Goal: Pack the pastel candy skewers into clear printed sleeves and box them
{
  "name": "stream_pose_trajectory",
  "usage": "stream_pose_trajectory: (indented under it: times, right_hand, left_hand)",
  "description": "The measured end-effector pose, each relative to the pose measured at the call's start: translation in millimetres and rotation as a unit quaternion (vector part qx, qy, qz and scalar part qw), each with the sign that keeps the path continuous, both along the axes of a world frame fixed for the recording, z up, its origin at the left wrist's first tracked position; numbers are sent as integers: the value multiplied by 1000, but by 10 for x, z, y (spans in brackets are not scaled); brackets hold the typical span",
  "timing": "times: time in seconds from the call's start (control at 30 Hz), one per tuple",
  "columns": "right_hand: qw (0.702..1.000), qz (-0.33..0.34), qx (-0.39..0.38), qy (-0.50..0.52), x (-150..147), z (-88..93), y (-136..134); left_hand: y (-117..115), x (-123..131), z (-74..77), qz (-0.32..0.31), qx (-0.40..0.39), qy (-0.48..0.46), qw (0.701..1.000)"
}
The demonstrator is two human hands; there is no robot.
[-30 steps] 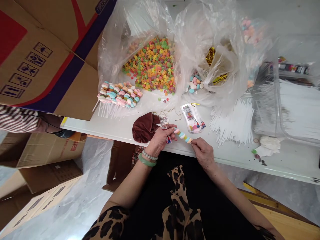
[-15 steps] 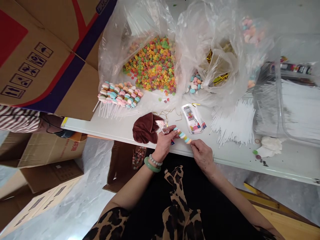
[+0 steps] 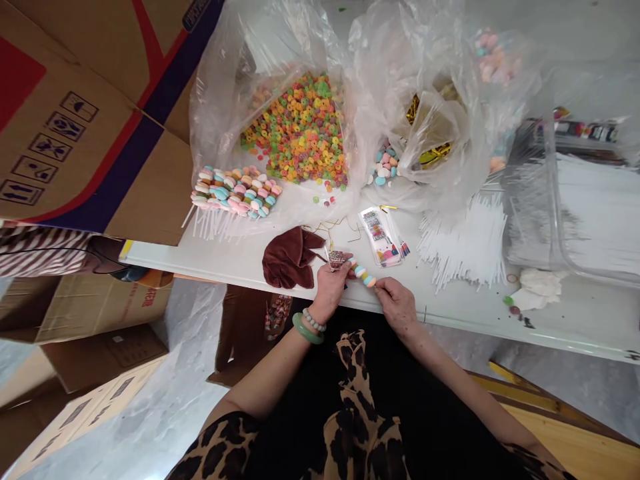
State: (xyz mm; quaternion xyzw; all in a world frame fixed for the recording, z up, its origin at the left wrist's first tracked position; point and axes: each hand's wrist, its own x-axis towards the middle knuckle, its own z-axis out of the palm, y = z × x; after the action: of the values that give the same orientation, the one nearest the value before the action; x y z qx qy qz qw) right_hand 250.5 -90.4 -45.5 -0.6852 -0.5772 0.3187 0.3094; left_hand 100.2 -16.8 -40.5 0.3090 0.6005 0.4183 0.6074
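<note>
Between my hands runs a candy skewer (image 3: 364, 272) threaded with blue, white, yellow and orange pieces. My right hand (image 3: 397, 303) pinches its lower right end. My left hand (image 3: 331, 287), with a green bangle and beads at the wrist, is closed around a clear printed plastic bag (image 3: 340, 257) at the skewer's upper left end. How far the candy reaches inside the bag cannot be made out. Just left of that hand lies a brown cloth (image 3: 287, 259). Printed bags (image 3: 381, 237) lie stacked beyond my hands, near loose gold twist ties (image 3: 336, 228).
Finished candy skewers (image 3: 237, 192) lie in a pile at the left. Behind are plastic bags of ring candies (image 3: 310, 133) and pastel candies (image 3: 384, 163). White sticks (image 3: 465, 243) and a clear bin (image 3: 597, 267) stand right. A large carton (image 3: 100, 153) borders the left; an open box (image 3: 240, 333) sits below.
The bag in my left hand has turned and now lies closer along the skewer's end. Both hands have shifted slightly, still holding on. The whole view has moved a little.
</note>
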Motion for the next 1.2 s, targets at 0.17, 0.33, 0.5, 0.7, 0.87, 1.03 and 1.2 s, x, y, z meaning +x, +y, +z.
stream_pose_trajectory:
  times: [0.17, 0.33, 0.5, 0.7, 0.87, 1.03, 1.2]
  right_hand:
    - [1000, -6, 2, -19, -42, -45, 13]
    - [999, -27, 15, -44, -114, -49, 34]
    - [999, -38, -3, -39, -122, -55, 52]
    - [999, 4, -42, 21, -13, -9, 86]
    - [950, -86, -90, 285, 24, 144, 160]
    - [911, -75, -28, 405, -261, 441, 233]
    - [957, -93, 79, 264, -493, 441, 244]
  left_hand:
    - [9, 18, -60, 4, 9, -21, 1000]
    - [-34, 76, -55, 5, 18, -14, 1000]
    - [-82, 106, -78, -14, 66, 56, 996]
    - [52, -2, 86, -51, -25, -43, 997]
    - [139, -216, 358, -1, -75, -160, 984]
    - [67, -111, 510, -6, -100, -208, 973]
    - [-41, 87, 672, -8, -98, -299, 949]
